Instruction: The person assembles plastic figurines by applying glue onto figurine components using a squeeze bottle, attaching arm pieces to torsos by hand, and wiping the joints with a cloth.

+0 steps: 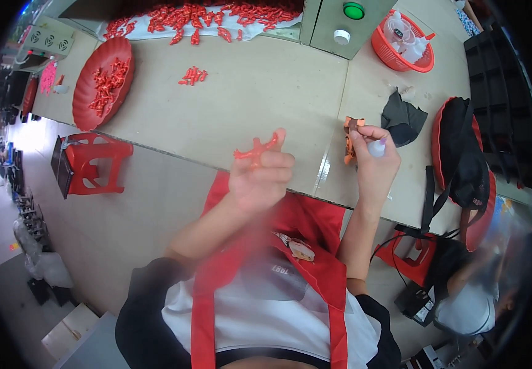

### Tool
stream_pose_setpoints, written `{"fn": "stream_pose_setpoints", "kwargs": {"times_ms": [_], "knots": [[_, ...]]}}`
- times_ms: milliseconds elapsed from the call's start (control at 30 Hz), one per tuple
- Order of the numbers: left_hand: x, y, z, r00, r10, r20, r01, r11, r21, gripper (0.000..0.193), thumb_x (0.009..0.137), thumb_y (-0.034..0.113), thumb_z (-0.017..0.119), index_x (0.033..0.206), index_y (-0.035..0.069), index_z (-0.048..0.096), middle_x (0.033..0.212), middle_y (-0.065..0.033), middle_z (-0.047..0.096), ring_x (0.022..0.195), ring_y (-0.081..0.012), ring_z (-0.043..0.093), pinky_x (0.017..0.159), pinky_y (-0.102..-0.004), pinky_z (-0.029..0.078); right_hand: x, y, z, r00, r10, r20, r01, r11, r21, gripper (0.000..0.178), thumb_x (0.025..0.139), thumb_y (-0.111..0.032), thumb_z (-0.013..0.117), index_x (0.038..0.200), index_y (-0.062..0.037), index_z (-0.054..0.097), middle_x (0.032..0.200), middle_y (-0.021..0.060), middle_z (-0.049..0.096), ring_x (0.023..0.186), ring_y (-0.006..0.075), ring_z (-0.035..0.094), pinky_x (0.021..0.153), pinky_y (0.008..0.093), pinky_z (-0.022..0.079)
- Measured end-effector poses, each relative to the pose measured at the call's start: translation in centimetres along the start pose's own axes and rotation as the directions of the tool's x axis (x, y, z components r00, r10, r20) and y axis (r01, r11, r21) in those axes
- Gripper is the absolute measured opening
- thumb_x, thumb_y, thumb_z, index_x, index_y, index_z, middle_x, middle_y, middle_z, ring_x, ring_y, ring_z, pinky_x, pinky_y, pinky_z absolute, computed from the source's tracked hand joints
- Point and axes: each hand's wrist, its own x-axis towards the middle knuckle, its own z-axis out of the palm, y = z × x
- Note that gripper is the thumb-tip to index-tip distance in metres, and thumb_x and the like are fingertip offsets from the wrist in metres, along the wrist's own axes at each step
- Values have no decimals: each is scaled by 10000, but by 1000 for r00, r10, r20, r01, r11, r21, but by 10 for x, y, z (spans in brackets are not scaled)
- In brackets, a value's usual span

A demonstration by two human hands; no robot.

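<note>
My left hand [260, 184] is raised over the front edge of the table, its fingers closed on a glossy red plastic figure part [257, 149] with thin limbs. Over the tabletop to its right, my right hand [379, 165] has a small white squeeze bottle [376, 147] tucked in its fingers. Its thumb and fingertips touch a small orange and brown piece [348, 154]; whether they grip it or only rest on it, I cannot tell. A small pile of red parts [193, 75] lies farther back on the table.
At the far left stands a red scalloped tray [84, 92] of red parts. More red parts [195, 18] cover a white sheet by a green-grey machine [330, 24]. At right are a red basket [395, 60] with bottles, a black cloth [404, 117] and a black bag [462, 154].
</note>
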Motion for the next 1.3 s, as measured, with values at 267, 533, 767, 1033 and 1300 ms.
{"fn": "stream_pose_setpoints", "kwargs": {"times_ms": [267, 533, 767, 1033, 1300], "knots": [[3, -2, -3, 999, -22, 28, 24, 996, -89, 497, 771, 50, 650, 1234, 118, 481, 848, -13, 521, 688, -110, 553, 601, -150, 530, -4, 21, 4, 1000, 5, 22, -4, 999, -45, 83, 788, 18, 606, 851, 15, 552, 780, 58, 607, 619, 75, 545, 503, 203, 439], [2, 1, -3, 998, -46, 43, 52, 984, -169, 462, 782, -21, 595, 1215, 105, 500, 874, -69, 509, 651, -158, 580, 598, -195, 557, -3, 22, 4, 999, 6, 37, -3, 995, -96, 99, 794, -9, 617, 873, 21, 566, 795, 50, 608, 662, 70, 543, 531, 204, 444], [2, 3, -2, 997, -59, 54, 68, 980, -189, 480, 782, -40, 580, 1232, 96, 483, 930, -78, 430, 655, -168, 579, 602, -210, 563, -1, 28, 5, 1000, 18, 7, -18, 997, -74, 77, 769, 25, 617, 818, 5, 561, 784, 56, 595, 568, 76, 553, 451, 205, 438], [2, 5, -2, 998, -35, 47, 44, 981, -189, 515, 775, -36, 594, 1255, 73, 445, 907, -76, 437, 667, -177, 575, 621, -205, 572, -2, 30, 4, 999, 20, 35, -15, 992, -129, 77, 808, -8, 597, 866, 19, 555, 826, 74, 638, 611, 69, 542, 460, 206, 428], [3, 7, -1, 998, -36, 53, 46, 976, -215, 512, 756, -37, 622, 1232, 44, 453, 904, -75, 439, 656, -165, 564, 605, -204, 566, 0, 30, 5, 1000, 18, -10, -19, 995, -103, 74, 763, 14, 630, 808, -3, 574, 778, 46, 586, 544, 82, 551, 445, 200, 427]]}}
